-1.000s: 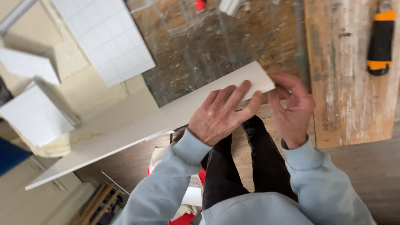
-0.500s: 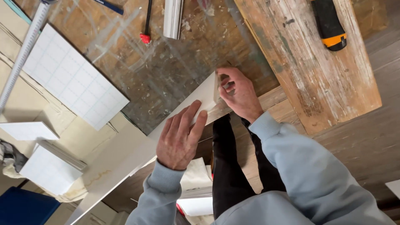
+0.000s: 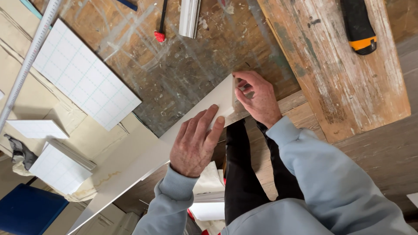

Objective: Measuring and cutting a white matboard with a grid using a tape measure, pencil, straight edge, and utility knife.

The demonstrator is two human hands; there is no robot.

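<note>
A long pale flat board (image 3: 143, 159) lies slanted across the worn work surface (image 3: 196, 65), running from the lower left up to the middle. My left hand (image 3: 196, 141) rests flat on it with fingers spread, pressing it down near its upper end. My right hand (image 3: 257, 98) is curled over the board's end corner, fingertips pinched at the edge. Whether a small tool sits in those fingers cannot be told. Both arms wear light blue sleeves.
A yellow and black utility knife (image 3: 359, 26) lies on a paint-stained wooden plank (image 3: 339, 78) at the upper right. A white gridded tile (image 3: 85, 76), a red-tipped tool (image 3: 160, 35), a white moulding piece (image 3: 189, 17), a long metal ruler (image 3: 28, 61) and white blocks (image 3: 58, 167) lie left.
The view has swung, so the board now sits steeper in the frame. My left hand has slid down along the board, away from my right hand, which stays at the end corner.
</note>
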